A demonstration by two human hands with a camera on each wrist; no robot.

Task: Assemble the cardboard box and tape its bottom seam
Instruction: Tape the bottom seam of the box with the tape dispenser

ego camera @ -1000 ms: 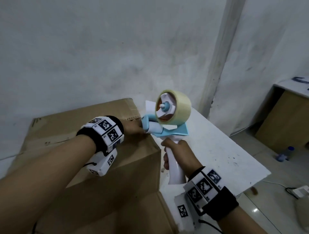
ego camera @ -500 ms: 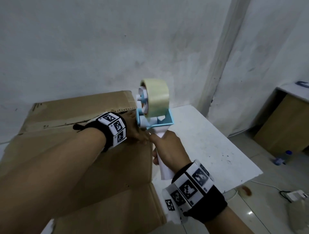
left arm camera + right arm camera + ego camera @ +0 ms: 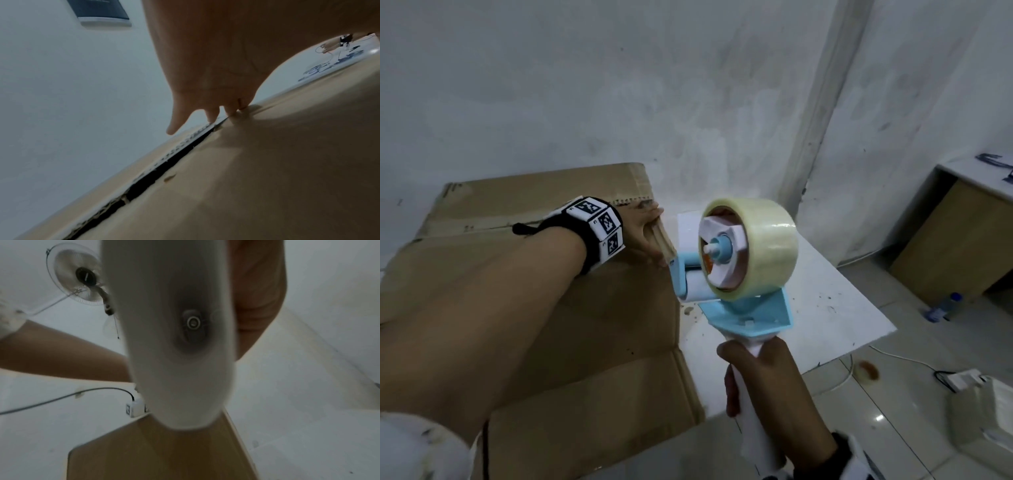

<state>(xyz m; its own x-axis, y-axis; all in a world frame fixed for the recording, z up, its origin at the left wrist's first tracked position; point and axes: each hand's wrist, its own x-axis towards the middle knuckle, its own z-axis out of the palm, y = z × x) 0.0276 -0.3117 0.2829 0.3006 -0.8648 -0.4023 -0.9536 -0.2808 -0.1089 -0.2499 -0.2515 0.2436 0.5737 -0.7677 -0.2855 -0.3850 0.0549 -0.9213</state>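
The brown cardboard box [image 3: 592, 308] stands at the left, its top flaps meeting in a seam [image 3: 164, 165] with a dark gap. My left hand [image 3: 645, 236] lies at the right end of that seam, its straight fingers [image 3: 213, 113] touching the cardboard at the box's edge. To the right of the box, my right hand [image 3: 760, 380] grips the white handle [image 3: 174, 337] of a blue tape dispenser [image 3: 750, 315]. The dispenser is upright and carries a roll of clear tape [image 3: 763, 250]. Its roller end sits close to my left hand; I cannot tell whether it touches the box.
The box stands on a white table [image 3: 825, 308] against a grey wall. On the floor to the right are a wooden cabinet [image 3: 955, 240], a plastic bottle [image 3: 941, 306], a cable and a white power block [image 3: 962, 380]. A wall fan [image 3: 76, 274] shows in the right wrist view.
The dispenser has moved right and toward me, away from the box's edge, and its roll has turned to face left. My left hand has stayed at the seam's right end.
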